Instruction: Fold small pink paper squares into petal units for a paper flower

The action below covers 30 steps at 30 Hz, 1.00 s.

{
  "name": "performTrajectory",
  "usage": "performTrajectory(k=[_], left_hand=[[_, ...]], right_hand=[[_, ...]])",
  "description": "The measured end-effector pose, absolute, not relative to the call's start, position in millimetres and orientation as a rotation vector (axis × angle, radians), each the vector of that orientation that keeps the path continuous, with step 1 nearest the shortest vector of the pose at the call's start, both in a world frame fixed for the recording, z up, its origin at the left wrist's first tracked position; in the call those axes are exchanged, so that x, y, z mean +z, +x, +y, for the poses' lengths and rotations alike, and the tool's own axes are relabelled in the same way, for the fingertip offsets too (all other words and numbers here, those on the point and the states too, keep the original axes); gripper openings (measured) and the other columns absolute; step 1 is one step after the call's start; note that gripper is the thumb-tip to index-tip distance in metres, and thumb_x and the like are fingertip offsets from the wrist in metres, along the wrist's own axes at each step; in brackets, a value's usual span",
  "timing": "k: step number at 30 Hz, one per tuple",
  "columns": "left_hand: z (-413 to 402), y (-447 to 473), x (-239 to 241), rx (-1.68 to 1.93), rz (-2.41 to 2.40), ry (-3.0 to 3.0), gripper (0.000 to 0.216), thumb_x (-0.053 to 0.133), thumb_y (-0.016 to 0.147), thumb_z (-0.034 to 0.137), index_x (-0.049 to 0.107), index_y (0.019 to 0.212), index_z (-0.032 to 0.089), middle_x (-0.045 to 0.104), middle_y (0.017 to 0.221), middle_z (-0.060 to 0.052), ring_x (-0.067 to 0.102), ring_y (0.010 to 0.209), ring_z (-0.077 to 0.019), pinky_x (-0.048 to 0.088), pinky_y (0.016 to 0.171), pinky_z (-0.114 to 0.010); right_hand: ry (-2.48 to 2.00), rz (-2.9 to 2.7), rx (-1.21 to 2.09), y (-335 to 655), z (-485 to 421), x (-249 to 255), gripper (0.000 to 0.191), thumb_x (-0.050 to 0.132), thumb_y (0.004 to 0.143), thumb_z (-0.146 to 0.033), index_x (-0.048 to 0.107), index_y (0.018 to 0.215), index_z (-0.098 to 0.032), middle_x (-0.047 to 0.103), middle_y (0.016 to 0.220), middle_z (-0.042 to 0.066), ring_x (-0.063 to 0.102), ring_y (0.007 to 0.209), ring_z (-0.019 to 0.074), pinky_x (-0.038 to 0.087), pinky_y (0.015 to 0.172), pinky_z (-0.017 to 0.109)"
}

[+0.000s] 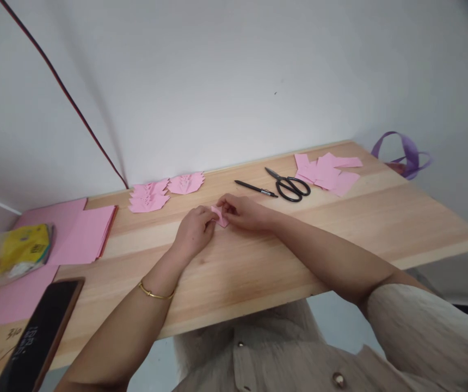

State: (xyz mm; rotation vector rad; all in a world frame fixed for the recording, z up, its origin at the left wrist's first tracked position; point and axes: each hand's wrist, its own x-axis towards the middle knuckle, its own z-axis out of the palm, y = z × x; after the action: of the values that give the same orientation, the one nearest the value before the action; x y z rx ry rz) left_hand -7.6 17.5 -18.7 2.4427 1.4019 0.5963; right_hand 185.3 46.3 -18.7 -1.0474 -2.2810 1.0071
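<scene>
Between my two hands, low over the middle of the wooden table (238, 272), is a small folded piece of pink paper (220, 217). My left hand (195, 231) pinches its left side between thumb and fingers. On the other side, my right hand (246, 212) has its fingers closed on the paper's right edge. Part of the paper is hidden by my fingertips. Just behind my right hand lie a black pen (256, 188) and black-handled scissors (288, 185) with the blades pointing to the back left.
Cut pink paper shapes with jagged edges (149, 196) lie at the back left. Pink paper scraps (326, 173) are heaped at the back right. Pink sheets (89, 231), a yellow plastic packet (19, 253) and a phone (40, 332) occupy the left end. A purple strap (410, 155) hangs past the right edge.
</scene>
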Motion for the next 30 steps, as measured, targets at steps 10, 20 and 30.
performTrajectory(k=[10, 20, 30], left_hand=[[10.7, -5.8, -17.9, 0.493, 1.375, 2.647, 0.025, 0.044, 0.086, 0.02, 0.068, 0.093, 0.019, 0.061, 0.099, -0.009, 0.053, 0.095, -0.0206, 0.043, 0.086, -0.035], [-6.7, 12.2, 0.5, 0.083, 1.468, 2.775, 0.031, 0.038, 0.09, 0.025, 0.067, 0.089, 0.014, 0.064, 0.091, -0.011, 0.055, 0.086, -0.0229, 0.044, 0.077, -0.037], [-5.9, 11.3, 0.7, 0.019, 1.385, 2.782, 0.033, 0.036, 0.091, 0.025, 0.068, 0.088, 0.017, 0.061, 0.098, -0.007, 0.051, 0.091, -0.0207, 0.042, 0.08, -0.034]], right_hand=[[-1.069, -2.299, 0.798, 178.3, 45.8, -23.3, 0.02, 0.055, 0.075, -0.017, 0.057, 0.096, -0.016, 0.065, 0.085, 0.002, 0.057, 0.075, 0.0119, 0.039, 0.072, 0.025], [-0.959, -2.322, 0.854, 183.9, 53.7, -31.9, 0.026, 0.051, 0.076, -0.009, 0.057, 0.099, -0.017, 0.067, 0.086, 0.002, 0.06, 0.078, 0.0117, 0.04, 0.074, 0.024], [-1.106, -2.349, 0.482, 176.3, 45.3, -30.2, 0.016, 0.053, 0.083, -0.026, 0.058, 0.096, -0.017, 0.064, 0.095, 0.006, 0.056, 0.091, 0.0188, 0.031, 0.082, 0.033]])
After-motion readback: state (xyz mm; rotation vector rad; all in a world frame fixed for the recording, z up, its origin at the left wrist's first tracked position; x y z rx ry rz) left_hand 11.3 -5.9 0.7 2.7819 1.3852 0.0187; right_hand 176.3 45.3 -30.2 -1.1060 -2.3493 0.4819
